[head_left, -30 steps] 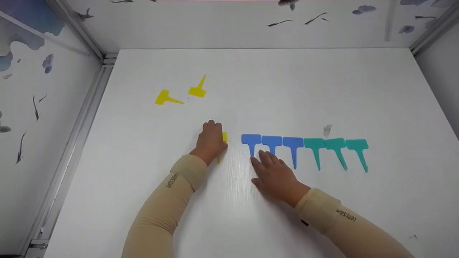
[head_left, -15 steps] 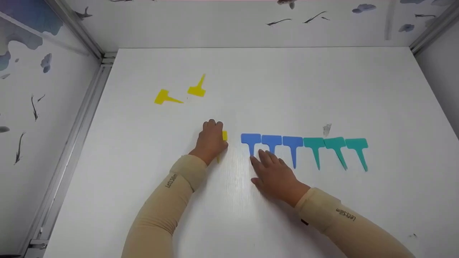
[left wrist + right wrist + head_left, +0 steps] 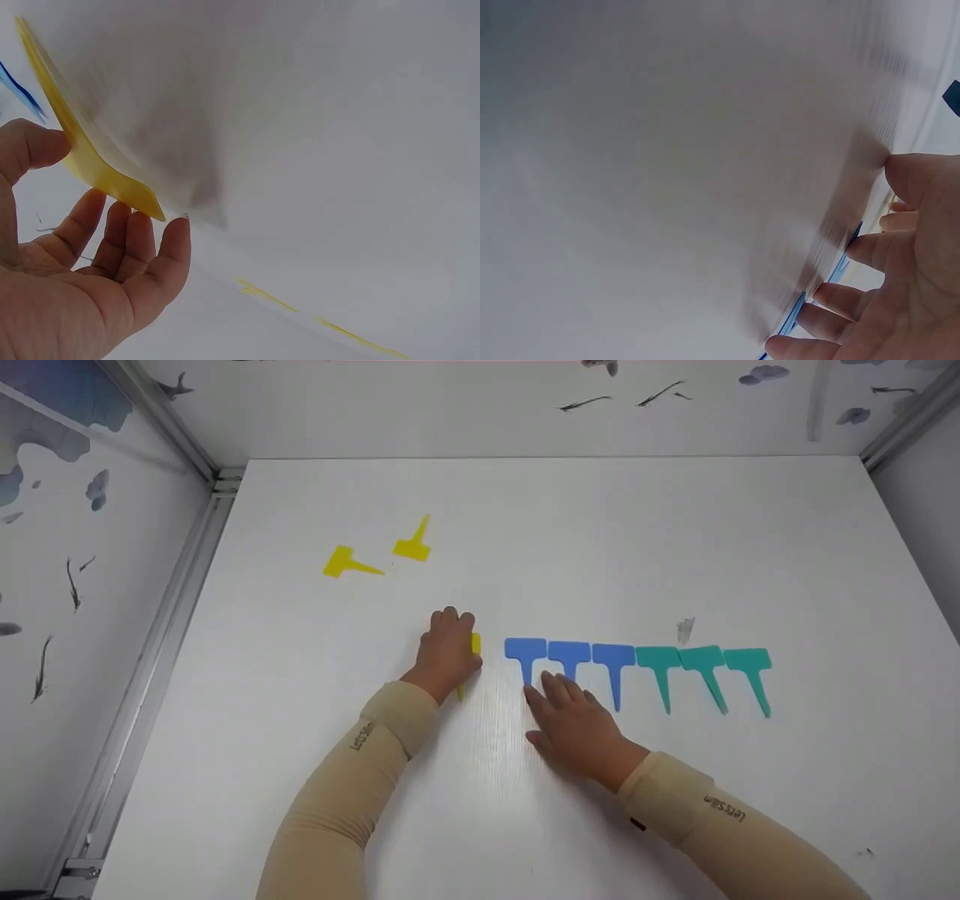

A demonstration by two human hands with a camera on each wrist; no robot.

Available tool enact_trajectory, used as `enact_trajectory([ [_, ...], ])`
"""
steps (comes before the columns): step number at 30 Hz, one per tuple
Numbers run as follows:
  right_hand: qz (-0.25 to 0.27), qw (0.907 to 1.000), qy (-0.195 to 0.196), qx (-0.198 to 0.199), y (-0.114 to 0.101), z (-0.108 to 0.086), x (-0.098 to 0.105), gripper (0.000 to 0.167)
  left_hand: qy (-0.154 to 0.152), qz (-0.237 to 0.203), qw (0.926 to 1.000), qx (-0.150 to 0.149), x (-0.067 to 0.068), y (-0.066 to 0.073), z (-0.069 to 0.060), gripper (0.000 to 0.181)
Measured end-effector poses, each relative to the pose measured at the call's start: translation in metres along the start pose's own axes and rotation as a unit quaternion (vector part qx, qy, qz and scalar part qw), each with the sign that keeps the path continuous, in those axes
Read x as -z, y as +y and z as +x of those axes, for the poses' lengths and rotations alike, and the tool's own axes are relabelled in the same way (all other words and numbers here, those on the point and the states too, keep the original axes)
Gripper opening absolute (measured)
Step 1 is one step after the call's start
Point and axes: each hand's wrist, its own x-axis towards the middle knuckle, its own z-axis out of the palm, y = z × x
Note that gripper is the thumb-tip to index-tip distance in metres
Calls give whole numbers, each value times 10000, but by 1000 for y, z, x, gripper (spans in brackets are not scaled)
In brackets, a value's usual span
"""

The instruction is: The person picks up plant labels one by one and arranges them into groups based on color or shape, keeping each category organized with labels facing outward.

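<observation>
My left hand pinches a yellow T-shaped plant label between thumb and fingers, low over the white table. In the head view the hand covers most of it; one end of its head and the stem's tip show. To its right, apart from it, runs a row of three blue plant labels and three teal plant labels, heads up and stems toward me. My right hand has its fingers spread, fingertips resting over the stems of the left and middle blue labels. Its thumb touches the table.
Two more yellow plant labels, one lying sideways and one with its stem pointing away, are at the back left of the table. A grey smudge marks the surface behind the teal labels. Panels wall the back and sides.
In the last half second my left hand has shifted slightly right with the yellow plant label, nearer the blue ones. The right hand has stayed in place.
</observation>
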Motion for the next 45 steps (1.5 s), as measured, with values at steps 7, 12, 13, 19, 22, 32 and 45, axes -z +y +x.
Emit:
enact_trajectory([
  [7, -38, 10000, -67, 38, 1, 0, 1, 64, 19, 76, 9999, -84, -1, 6, 1, 47],
  [12, -2, 10000, -72, 15, 0, -1, 2, 65, 29, 189, 9997, -132, -2, 10, 2, 49],
  [13, 21, 10000, -73, 4, 0, -1, 2, 65, 34, 209, 9997, -145, -2, 10, 2, 49],
  [19, 97, 9999, -25, -14, 0, -1, 1, 65, 42, 355, 9992, -196, -3, 14, 2, 50],
  [22, 55, 10000, 5, 8, 0, -1, 1, 64, 24, 382, 9991, -199, -4, 16, 2, 50],
  [32, -13, 10000, 35, 18, 0, 0, -1, 64, 33, 423, 9986, -314, -7, 20, 4, 48],
  [45, -33, 10000, 22, 38, 1, 0, -2, 64, -85, 368, 9989, -281, -10, 23, 5, 51],
])
